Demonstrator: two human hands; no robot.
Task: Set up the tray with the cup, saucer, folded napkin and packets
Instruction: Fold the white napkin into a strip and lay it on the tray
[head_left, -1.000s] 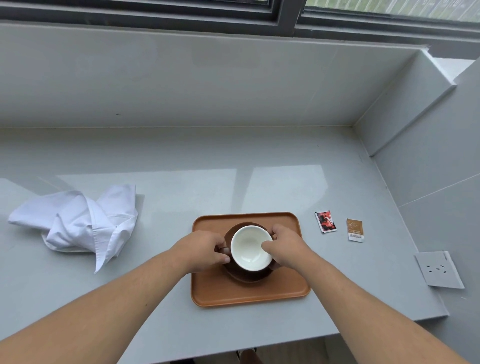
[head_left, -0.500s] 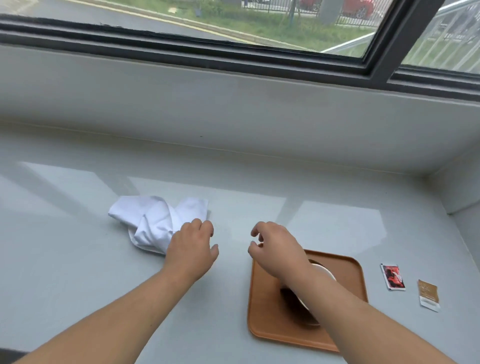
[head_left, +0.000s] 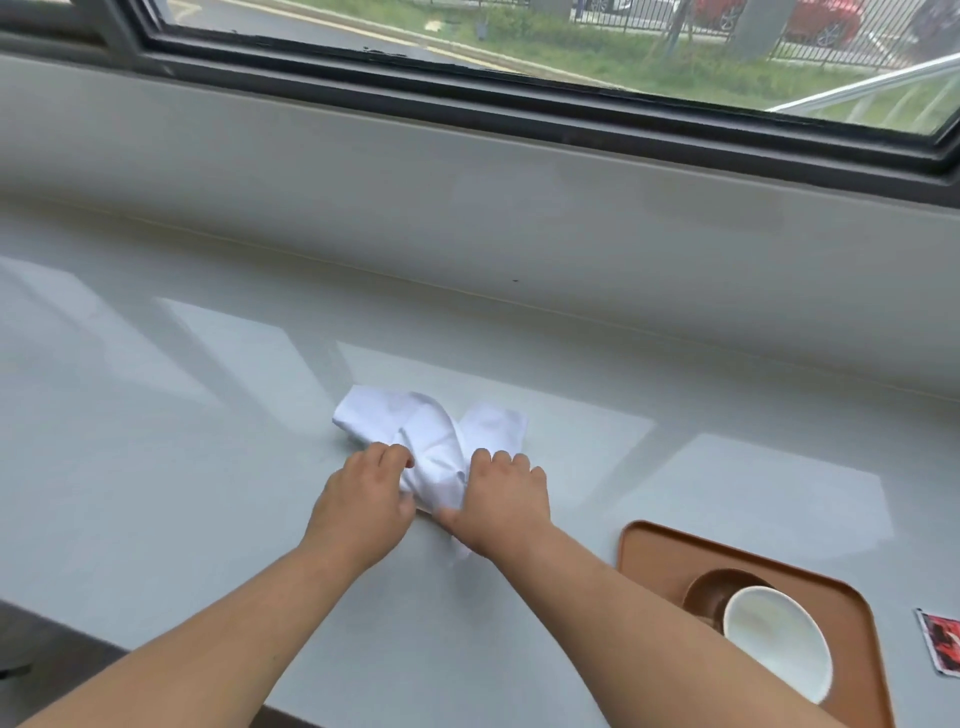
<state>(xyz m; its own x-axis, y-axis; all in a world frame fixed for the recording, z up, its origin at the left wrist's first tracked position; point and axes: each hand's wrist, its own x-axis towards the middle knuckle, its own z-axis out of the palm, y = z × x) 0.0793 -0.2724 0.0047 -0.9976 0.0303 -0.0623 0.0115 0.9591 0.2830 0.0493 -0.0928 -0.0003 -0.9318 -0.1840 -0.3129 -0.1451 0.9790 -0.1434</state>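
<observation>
White napkin (head_left: 431, 441) left of the tray (head_left: 649, 545) is now gripped by your left hand (head_left: 363, 506) and right hand (head_left: 506, 506); both have left the cup (head_left: 774, 647), so folding comes next.

The napkin (head_left: 434, 441) is taken as the landmark; it lies crumpled on the countertop (head_left: 182, 441), with the window (head_left: 519, 62) behind it. Its near end is gripped from the left by the left hand (head_left: 363, 506) and from the right by the right hand (head_left: 501, 501). The tray (head_left: 654, 551) is set to the right of the napkin and nearer. On the tray stands the saucer (head_left: 709, 590), and on the saucer the cup (head_left: 769, 642). One packet (head_left: 943, 642) lies on the countertop farther right, just beyond the tray.
</observation>
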